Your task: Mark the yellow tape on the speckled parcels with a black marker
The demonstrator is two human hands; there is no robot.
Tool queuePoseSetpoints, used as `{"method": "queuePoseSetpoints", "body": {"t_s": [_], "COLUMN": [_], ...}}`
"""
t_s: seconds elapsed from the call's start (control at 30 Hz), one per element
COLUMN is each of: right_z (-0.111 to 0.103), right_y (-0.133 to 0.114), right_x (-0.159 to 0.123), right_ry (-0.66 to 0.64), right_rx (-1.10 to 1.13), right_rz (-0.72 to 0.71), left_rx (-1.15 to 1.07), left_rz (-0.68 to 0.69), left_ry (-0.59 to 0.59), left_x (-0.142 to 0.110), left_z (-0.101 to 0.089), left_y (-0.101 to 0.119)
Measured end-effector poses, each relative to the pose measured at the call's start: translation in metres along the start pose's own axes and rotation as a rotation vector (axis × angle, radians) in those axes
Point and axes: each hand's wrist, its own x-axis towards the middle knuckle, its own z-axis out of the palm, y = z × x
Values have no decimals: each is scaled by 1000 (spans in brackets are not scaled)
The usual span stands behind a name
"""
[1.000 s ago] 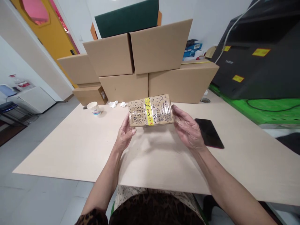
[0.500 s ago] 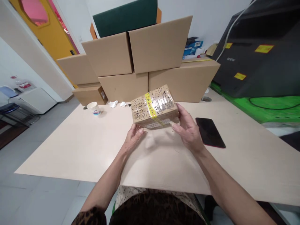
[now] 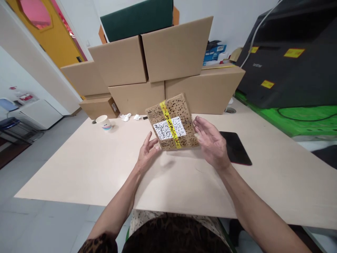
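A small cardboard box (image 3: 184,114), dark-speckled with a yellow tape strip and a white label (image 3: 163,130), is tilted just above the table between both hands. My left hand (image 3: 149,151) has its thumb and fingers at the lower left corner of the box. At the right side, my right hand (image 3: 213,144) steadies it with fingers stretched along the edge. The undersides of the fingers against the box are partly hidden. A black tablet-like slab (image 3: 237,147) lies just right of my right hand.
Large cardboard boxes (image 3: 175,52) are stacked along the back of the table (image 3: 79,172), topped by a dark green box (image 3: 137,21). A paper cup (image 3: 104,123) and crumpled tissues (image 3: 125,117) are at the back left. A black-covered machine (image 3: 284,77) stands at right.
The small box has been turned between my hands, so the face with the white label now shows toward me. My right hand's fingers have straightened; the view has shifted slightly.
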Motion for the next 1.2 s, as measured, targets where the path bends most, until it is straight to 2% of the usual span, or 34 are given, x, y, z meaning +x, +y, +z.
{"method": "queuePoseSetpoints", "body": {"t_s": [0.1, 0.37, 0.73, 0.9, 0.97, 1.03, 1.13, 1.2], "right_z": [0, -5, 3, 5, 3, -1, -5, -4], "right_y": [-3, 12, 19, 27, 34, 42, 53, 57], "right_x": [2, 10, 3, -2, -1, 1, 5, 5], "right_ry": [62, 140, 129, 100, 137, 200, 251, 213], "right_rx": [90, 174, 193, 161, 116, 75, 55, 92], "right_rz": [44, 187, 291, 365, 378, 389, 483, 559], "left_rx": [-49, -78, -80, -59, -55, -54, -42, -53], "left_rz": [-9, 57, 93, 101, 48, -34, -93, -76], "left_ry": [62, 75, 109, 281, 366, 402, 343, 272], "left_x": [0, 1, 1, 7, 9, 10, 8, 6], "left_z": [-1, -3, 0, -7, -10, -11, -6, -1], "left_y": [3, 9, 10, 8, 5, 5, 8, 12]}}
